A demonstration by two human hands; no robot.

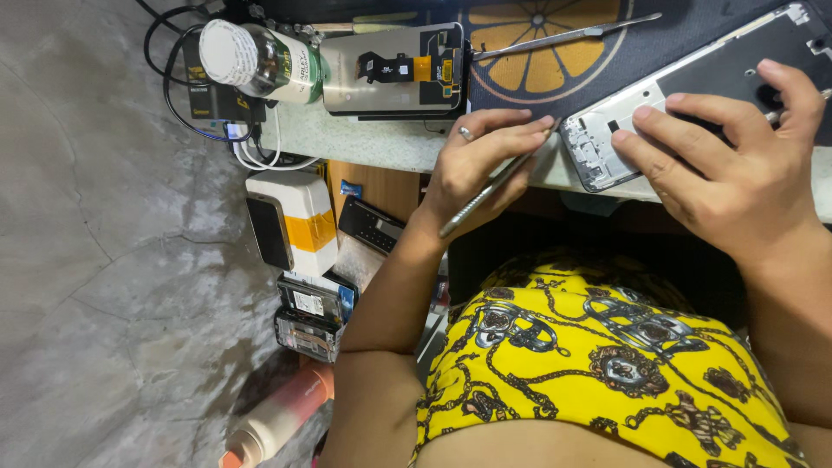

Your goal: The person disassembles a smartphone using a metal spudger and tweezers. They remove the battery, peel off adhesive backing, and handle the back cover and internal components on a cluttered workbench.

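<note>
I see my right hand pressing spread fingers on the thin, rigid, fragile-looking silver phone frame at the tabletop edge, three o'clock of my left hand, whose fingers pinch a slim metal spudger, so I'd grip its edges.

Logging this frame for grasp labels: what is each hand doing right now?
Left hand: closed on a thin metal tool, tip at the phone frame.
Right hand: open, fingers spread, pressing down on the phone frame.
</note>
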